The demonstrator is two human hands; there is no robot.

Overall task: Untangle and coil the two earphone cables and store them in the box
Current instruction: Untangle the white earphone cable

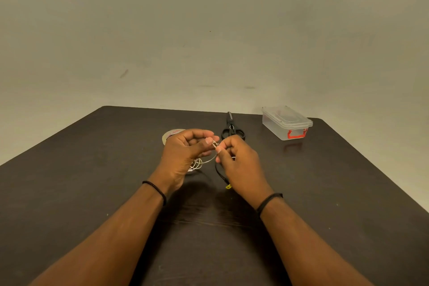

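Bare dark wooden table [69, 193] spreads wide before and beside both forearms. Over its middle the left hand [183, 153] and right hand [239, 165] curl their fingers, pinching a thin white earphone cable [204, 161] between them; a black cable [220, 175] hangs under the right hand. Beyond lie a tape roll [168, 136], black scissors [231, 129] and, near the far right edge, the lidded clear plastic box with red latch [286, 123]

Two bare forearms in view, no sleeves visible. Left hand [185, 151]: thin black beaded bracelet [155, 189] around wrist, small round beads showing along band. Right hand [241, 167]: plain thin black band [269, 199] around wrist, smooth, cord-like. No rings or watch seen on either hand. Fingernails short and pale on fingers [209, 140] facing camera.
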